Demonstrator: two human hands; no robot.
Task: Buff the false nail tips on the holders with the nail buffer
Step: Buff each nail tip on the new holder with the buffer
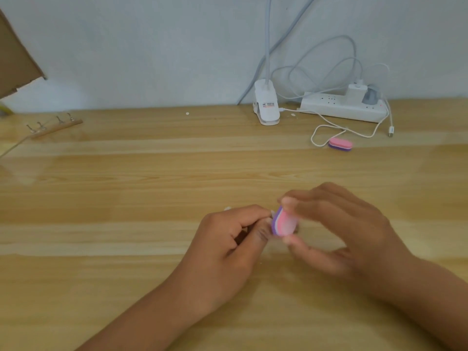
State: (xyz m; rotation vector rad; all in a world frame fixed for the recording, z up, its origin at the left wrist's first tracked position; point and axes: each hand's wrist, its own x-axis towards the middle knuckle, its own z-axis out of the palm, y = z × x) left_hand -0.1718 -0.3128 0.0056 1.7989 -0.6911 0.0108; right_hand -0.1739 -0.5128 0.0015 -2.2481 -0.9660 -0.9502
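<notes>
Both hands meet at the middle of the wooden table (126, 198). My right hand (336, 234) pinches a small pink, white and purple nail buffer (283, 222) between thumb and fingertips; it is blurred. My left hand (228, 244) has its fingers curled and pinches a small clear holder with a nail tip (271, 213), almost wholly hidden by the fingers. The buffer's purple face lies against that tip. A small whitish piece (228, 208) peeks out beyond the left knuckles.
A second pink and purple buffer (340, 144) lies at the back right beside a looped white cable (326, 133). Behind stand a white lamp clamp (266, 105) and a power strip (344, 105). A wooden hook rack (54, 126) lies at the back left under cardboard (15, 62).
</notes>
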